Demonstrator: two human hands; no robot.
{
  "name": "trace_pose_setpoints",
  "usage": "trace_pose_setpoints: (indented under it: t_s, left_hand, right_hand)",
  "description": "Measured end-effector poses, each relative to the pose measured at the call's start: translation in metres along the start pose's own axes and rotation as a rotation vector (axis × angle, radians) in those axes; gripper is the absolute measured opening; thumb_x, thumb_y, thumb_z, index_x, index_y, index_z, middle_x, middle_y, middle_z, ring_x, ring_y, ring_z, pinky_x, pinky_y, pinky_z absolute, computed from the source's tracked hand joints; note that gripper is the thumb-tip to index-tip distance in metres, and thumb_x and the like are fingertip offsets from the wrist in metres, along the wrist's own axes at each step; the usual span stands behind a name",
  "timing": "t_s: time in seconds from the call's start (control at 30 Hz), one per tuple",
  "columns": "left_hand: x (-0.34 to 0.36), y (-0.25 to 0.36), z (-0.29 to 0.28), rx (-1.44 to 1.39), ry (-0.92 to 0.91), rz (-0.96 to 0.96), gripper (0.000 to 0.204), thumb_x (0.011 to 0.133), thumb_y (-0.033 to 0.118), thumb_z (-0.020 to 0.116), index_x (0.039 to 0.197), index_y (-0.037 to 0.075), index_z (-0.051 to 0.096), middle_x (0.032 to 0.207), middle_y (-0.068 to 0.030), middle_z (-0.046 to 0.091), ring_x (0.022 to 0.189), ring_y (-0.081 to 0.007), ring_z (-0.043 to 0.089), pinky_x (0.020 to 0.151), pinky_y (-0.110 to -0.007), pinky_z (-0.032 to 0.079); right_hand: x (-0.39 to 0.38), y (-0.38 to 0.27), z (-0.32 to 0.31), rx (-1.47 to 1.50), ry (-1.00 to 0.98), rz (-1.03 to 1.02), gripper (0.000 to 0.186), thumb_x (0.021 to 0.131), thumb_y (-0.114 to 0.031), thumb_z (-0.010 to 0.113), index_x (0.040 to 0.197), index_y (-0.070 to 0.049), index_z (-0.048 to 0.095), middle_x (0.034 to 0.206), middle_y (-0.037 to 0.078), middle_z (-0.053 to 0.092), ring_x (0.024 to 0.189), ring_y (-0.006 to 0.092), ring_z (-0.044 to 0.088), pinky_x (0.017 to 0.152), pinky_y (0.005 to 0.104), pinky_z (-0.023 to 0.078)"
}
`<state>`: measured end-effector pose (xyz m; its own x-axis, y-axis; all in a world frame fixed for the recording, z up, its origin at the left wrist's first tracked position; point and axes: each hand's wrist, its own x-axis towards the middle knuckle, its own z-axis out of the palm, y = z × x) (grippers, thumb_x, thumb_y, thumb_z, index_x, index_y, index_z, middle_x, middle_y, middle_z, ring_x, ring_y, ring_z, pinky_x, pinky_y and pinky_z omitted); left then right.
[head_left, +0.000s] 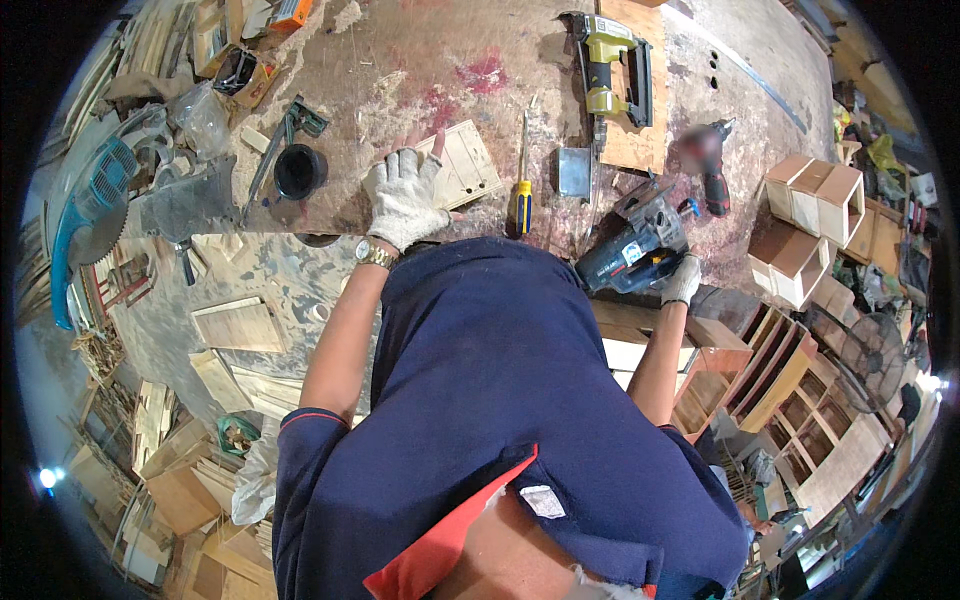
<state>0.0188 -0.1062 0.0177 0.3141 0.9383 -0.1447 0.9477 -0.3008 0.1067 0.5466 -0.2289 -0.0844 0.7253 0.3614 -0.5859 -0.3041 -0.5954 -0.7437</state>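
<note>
My left hand, in a pale knit glove with bare fingertips, rests spread on a small pale wooden board that has small holes and lines. My right hand, also gloved, grips the handle of a dark blue jigsaw at the workbench edge. Between them lie a yellow-handled screwdriver and a small metal rectangle. A drill lies beyond the jigsaw. A black cup and a dark clamp-like tool are left of my left hand.
A yellow nail gun lies at the back of the bench. Wooden boxes sit at the right. A teal saw with a toothed blade is at the far left. Offcuts, stacked boards and a fan crowd the surroundings.
</note>
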Motion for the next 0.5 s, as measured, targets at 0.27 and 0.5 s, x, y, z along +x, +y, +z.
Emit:
trace_pose_setpoints:
  t_s: [0.27,0.5]
  left_hand:
    - [-0.018,0.006,0.002,-0.109,-0.038,0.031,0.120,0.059,0.055,0.084,0.159,0.012,0.035,0.120,-0.0148,0.053,0.114,-0.0335,0.049,0.100,-0.047,0.039]
    - [-0.029,0.013,0.018,-0.091,0.060,-0.004,0.091,0.061,0.060,0.080,0.133,0.006,0.061,0.121,-0.0163,0.052,0.117,-0.0339,0.048,0.100,-0.046,0.039]
  right_hand:
    - [-0.035,0.010,-0.017,0.457,-0.641,0.144,0.072,0.094,-0.062,0.063,0.139,-0.007,0.056,0.127,0.011,0.065,0.110,0.0291,0.065,0.095,0.0473,0.054]
    - [-0.113,0.003,0.016,0.760,-0.741,0.060,0.029,0.089,-0.020,0.071,0.110,-0.003,0.059,0.103,0.010,0.062,0.089,0.0217,0.062,0.089,0.0404,0.050]
